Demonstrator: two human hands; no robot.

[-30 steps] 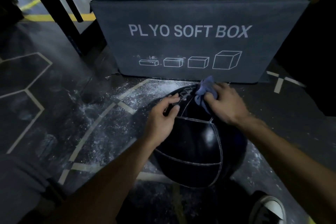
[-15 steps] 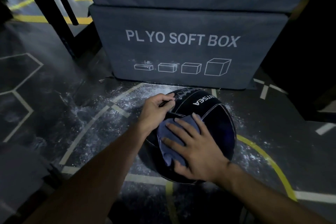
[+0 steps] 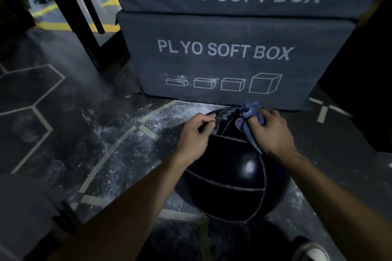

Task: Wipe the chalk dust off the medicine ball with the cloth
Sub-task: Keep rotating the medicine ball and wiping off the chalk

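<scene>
While the glossy black medicine ball sits on chalk-dusted floor just before the plyo box, right hand clutches bunched blue cloth at its far edge; left hand, fingers curled, grips its top.

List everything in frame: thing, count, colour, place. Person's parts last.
medicine ball: 1, black with pale seams, on the floor in front of the boxes, white dust on its far top
cloth: 1, blue, bunched on the ball's upper right
plyo soft boxes: 2, grey with white lettering, stacked behind the ball
chalk dust: white scatter on the floor left of and behind the ball
floor: dark, pale line markings, yellow lines far left
rack post: black, upper left
shoe: 1, white toe, bottom right
left hand: 1, fingers curled on the ball's upper left
right hand: 1, grips the cloth against the ball
</scene>
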